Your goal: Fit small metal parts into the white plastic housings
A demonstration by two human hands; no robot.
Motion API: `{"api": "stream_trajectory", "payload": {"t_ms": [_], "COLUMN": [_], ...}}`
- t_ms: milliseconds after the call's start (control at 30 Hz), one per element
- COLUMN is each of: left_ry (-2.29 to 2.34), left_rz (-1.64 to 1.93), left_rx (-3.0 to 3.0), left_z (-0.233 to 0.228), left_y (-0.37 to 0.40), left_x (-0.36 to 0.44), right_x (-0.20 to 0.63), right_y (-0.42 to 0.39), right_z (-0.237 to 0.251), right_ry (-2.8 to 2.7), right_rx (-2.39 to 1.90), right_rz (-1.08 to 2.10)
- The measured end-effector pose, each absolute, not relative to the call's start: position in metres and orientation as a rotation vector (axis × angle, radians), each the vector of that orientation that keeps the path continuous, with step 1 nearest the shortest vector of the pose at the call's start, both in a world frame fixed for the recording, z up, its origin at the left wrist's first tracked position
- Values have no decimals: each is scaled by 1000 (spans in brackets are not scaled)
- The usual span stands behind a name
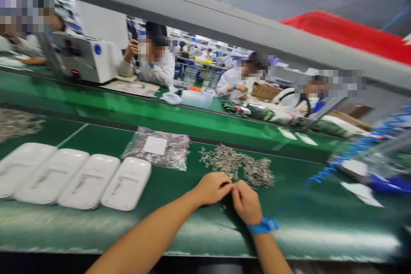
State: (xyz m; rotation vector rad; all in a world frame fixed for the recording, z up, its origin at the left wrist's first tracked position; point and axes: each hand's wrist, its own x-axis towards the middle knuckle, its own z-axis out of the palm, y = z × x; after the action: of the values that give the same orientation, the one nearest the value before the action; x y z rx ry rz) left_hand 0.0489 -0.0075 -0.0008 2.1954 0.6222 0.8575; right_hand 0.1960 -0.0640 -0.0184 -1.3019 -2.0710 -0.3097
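Observation:
My left hand (212,188) and my right hand (245,202) meet fingertip to fingertip just in front of a loose pile of small metal parts (237,165) on the green table (192,227). The fingers of both hands are pinched together; whether a small part sits between them is too blurred to tell. A few stray parts lie on the mat under the hands. My right wrist wears a blue strap (263,226).
Several white plastic shells (126,183) lie in a row at the left. A clear bag of metal parts (159,150) sits behind them. A blue coiled cord (353,154) and papers lie at the right. Across the green conveyor (128,107), several people in white coats work; a white machine (85,58) stands at the far left.

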Motion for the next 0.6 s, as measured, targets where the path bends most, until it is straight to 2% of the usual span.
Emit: {"api": "stream_trajectory", "payload": {"t_ms": [100,200,600], "left_ry": [603,548,554], "left_rz": [955,985,832], "left_rx": [2119,2088,2162], "left_z": [-1,-1,-1], "left_y": [-5,-2,-1], "left_x": [51,42,44], "right_x": [217,208,207], "right_y": [-78,-75,-76], "right_z": [-10,-12,-9], "right_ry": [-2090,-2160,-2029], "right_rx": [-1388,-1267,-1261], "right_rz": [-337,-309,-284]}}
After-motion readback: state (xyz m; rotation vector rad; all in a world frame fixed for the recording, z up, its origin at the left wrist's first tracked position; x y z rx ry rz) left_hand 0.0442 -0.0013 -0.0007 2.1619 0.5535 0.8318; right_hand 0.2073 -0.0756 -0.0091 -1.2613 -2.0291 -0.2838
